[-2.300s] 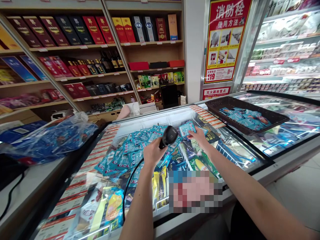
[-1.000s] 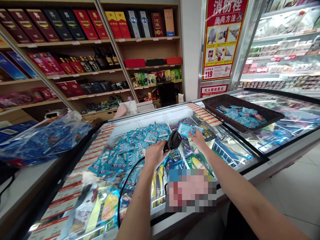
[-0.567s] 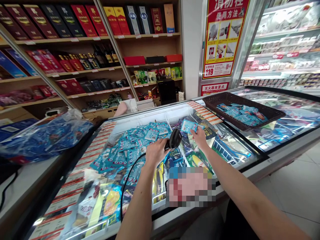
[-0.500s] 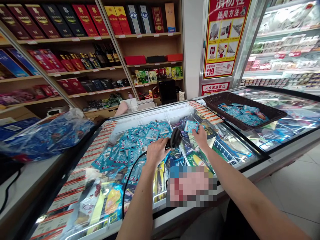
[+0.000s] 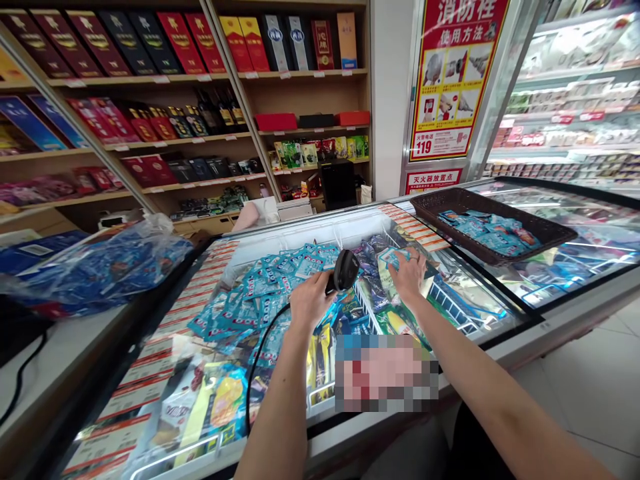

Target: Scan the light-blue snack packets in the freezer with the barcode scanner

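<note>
In my left hand [image 5: 311, 301] is a black handheld barcode scanner [image 5: 345, 269], its head tilted up and to the right. Its cable runs down past my left forearm. My right hand [image 5: 410, 272] holds a small light-blue packet [image 5: 391, 257] at its fingertips, over the freezer's glass top. The fingers partly cover the packet. Left of the scanner, a loose heap of similar blue packets [image 5: 267, 283] lies spread on the glass. Farther right, a dark brown woven tray [image 5: 555, 233] holds several more blue packets [image 5: 493, 230].
Under the glass of the chest freezer [image 5: 320, 433] are wire baskets and frozen goods. A clear plastic bag of blue packets [image 5: 110, 267] rests on the counter at left. Shelves of boxes and bottles [image 5: 185, 120] stand behind. A blurred-out patch [image 5: 385, 373] covers something near the front edge.
My right hand has turned over and its fingers have spread across the packet, moving slightly right. The scanner has shifted a little left and up. The whole view has moved slightly.
</note>
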### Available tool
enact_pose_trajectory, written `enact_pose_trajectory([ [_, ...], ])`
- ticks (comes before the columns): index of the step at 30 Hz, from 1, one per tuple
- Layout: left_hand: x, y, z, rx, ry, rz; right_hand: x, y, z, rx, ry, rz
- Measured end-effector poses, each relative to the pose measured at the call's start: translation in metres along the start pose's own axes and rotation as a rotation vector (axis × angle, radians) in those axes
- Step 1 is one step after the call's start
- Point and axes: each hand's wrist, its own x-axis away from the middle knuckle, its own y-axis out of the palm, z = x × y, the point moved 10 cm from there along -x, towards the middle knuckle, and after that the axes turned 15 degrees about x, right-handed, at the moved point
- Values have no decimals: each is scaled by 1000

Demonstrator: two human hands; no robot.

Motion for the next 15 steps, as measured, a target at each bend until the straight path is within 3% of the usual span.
enact_pose_trajectory([
  [3, 0, 1, 1, -4, 14, -11, 2, 11, -11, 21, -108, -67],
  [10, 0, -6, -7, 28, -28, 47, 1, 13, -6, 136, -50, -27],
  [15, -1, -9, -15, 31, -95, 52, 6, 15, -47, 41, -323, -100],
])
